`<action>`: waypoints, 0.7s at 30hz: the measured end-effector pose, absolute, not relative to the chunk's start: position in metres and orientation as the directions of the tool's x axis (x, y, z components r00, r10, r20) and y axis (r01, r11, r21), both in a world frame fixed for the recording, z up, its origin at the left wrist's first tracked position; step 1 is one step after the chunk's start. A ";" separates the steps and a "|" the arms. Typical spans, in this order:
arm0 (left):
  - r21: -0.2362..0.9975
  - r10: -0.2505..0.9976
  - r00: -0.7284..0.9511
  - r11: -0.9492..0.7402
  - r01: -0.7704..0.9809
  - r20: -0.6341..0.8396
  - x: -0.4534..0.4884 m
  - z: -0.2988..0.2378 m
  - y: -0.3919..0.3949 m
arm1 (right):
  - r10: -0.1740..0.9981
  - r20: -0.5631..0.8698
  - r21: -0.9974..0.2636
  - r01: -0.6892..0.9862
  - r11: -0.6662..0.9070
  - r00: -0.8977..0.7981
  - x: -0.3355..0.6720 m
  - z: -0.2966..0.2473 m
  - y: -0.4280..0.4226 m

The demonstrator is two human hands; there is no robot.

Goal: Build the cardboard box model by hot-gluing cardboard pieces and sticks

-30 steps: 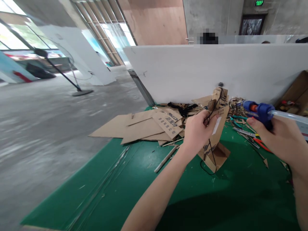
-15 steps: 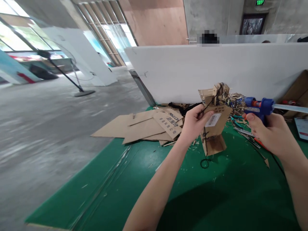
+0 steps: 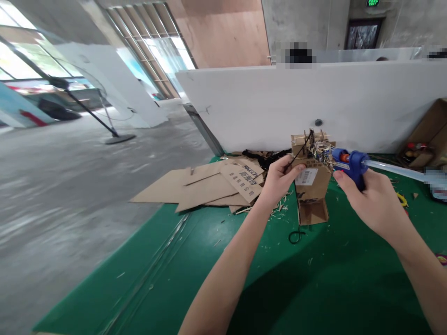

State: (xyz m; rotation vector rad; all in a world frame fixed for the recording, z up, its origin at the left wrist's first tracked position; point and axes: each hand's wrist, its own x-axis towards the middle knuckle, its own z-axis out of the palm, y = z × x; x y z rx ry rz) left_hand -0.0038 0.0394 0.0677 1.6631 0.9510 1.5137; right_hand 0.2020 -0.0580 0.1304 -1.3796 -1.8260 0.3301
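My left hand (image 3: 279,179) is closed on the left side of a small cardboard model (image 3: 312,179) that stands upright on the green table (image 3: 195,260). A thin black cord (image 3: 296,235) runs down the model and ends in a loop on the table. My right hand (image 3: 370,200) grips a blue hot glue gun (image 3: 351,164) with a clear glue stick at its back. The gun's orange nozzle points left and sits at the model's upper right corner.
Flat cardboard sheets (image 3: 206,184) lie at the table's far left edge. A white partition board (image 3: 314,102) stands behind the table. An open cardboard box (image 3: 424,139) sits at the far right. Small scraps and a yellow tool (image 3: 401,199) litter the surface.
The cardboard model was turned upright and set straighter. My right hand moved the glue gun left until its nozzle reached the model's top.
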 end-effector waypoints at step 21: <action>0.844 0.848 0.131 -0.526 0.101 0.513 -0.001 0.075 0.034 | 0.867 0.494 -0.549 0.748 0.372 -0.068 0.197 0.120 -0.050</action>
